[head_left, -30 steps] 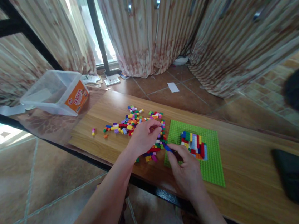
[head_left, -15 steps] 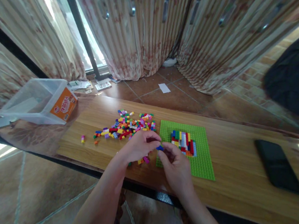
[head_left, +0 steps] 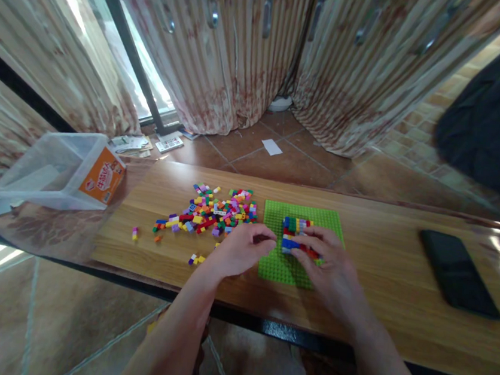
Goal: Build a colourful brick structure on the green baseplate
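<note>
My right hand (head_left: 331, 263) reaches over the green baseplate (head_left: 296, 274), fingers closed on a blue brick (head_left: 290, 244) at the left side of the brick build. This build of many-coloured bricks (head_left: 293, 223) sits on the plate, partly covered by my fingers. Whether the blue brick is pressed down, I cannot tell. Just left of the plate, my left hand (head_left: 245, 250) hovers with thumb and forefinger curled together. Anything between those fingertips is too small to make out. Behind the left hand spreads a pile of loose bricks (head_left: 211, 213).
A few stray bricks lie at the left: a pink and yellow pair (head_left: 135, 233), an orange piece (head_left: 158, 239) and a small group (head_left: 196, 260) near the front edge. A clear plastic box (head_left: 53, 168) stands beyond the table's left end. A black phone (head_left: 459, 273) lies at the right.
My right hand has moved right with the blue brick, from between both hands to the build. The left hand has come apart from it and stays near the plate's left edge.
</note>
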`<state>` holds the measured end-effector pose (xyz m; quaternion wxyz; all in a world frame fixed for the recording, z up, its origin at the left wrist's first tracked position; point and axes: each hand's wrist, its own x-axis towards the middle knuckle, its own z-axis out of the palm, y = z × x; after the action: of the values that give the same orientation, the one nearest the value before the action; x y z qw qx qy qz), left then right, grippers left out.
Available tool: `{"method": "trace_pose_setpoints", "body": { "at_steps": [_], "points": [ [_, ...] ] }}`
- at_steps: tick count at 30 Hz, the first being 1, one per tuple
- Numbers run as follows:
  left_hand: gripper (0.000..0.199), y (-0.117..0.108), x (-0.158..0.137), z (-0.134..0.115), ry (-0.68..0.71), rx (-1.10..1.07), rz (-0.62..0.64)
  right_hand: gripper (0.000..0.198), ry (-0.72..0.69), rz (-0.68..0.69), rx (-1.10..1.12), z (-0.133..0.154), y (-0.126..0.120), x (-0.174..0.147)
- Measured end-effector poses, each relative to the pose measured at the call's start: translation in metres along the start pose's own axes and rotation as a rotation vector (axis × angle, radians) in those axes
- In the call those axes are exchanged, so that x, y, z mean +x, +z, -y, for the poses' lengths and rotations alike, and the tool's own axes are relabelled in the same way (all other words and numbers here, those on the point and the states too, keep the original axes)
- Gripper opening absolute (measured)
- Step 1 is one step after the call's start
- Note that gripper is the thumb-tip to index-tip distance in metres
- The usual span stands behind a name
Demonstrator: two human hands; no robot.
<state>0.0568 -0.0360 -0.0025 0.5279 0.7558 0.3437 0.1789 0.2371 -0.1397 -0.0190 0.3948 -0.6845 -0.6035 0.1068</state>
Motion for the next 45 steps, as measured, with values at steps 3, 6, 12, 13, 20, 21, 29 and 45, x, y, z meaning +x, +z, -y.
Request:
{"method": "trace_pose_setpoints", "body": {
  "at_steps": [3, 6, 12, 13, 20, 21, 29, 45],
  "points": [
    [0.017, 0.015, 0.002, -0.001, 0.045, 0.05, -0.045, 0.02, 0.01, 0.005, -0.053, -0.024, -0.02, 0.002],
    [0.018, 0.033, 0.005, -0.002, 0.052, 0.137, -0.123, 0.018, 0.011, 0.028, -0.078, -0.041, -0.026, 0.001],
    [0.023, 0.056, 0.01, -0.001, 0.113, 0.266, -0.165, 0.016, 0.03, 0.041, -0.111, -0.051, -0.016, 0.001],
    [0.024, 0.058, 0.01, -0.001, 0.116, 0.281, -0.167, 0.016, 0.037, 0.04, -0.107, -0.051, -0.015, 0.001],
    [0.021, 0.063, 0.011, -0.002, 0.104, 0.362, -0.178, 0.024, 0.136, -0.002, -0.031, -0.049, -0.02, 0.002],
    [0.021, 0.064, 0.011, -0.003, 0.1, 0.372, -0.178, 0.026, 0.166, -0.01, -0.019, -0.05, -0.021, 0.002],
    [0.014, 0.069, 0.015, -0.006, 0.077, 0.445, -0.202, 0.034, 0.465, -0.025, 0.053, -0.049, -0.022, 0.004],
    [0.009, 0.076, 0.018, -0.001, 0.074, 0.447, -0.27, 0.04, 0.586, -0.01, 0.084, -0.042, -0.005, 0.008]
  ]
}}
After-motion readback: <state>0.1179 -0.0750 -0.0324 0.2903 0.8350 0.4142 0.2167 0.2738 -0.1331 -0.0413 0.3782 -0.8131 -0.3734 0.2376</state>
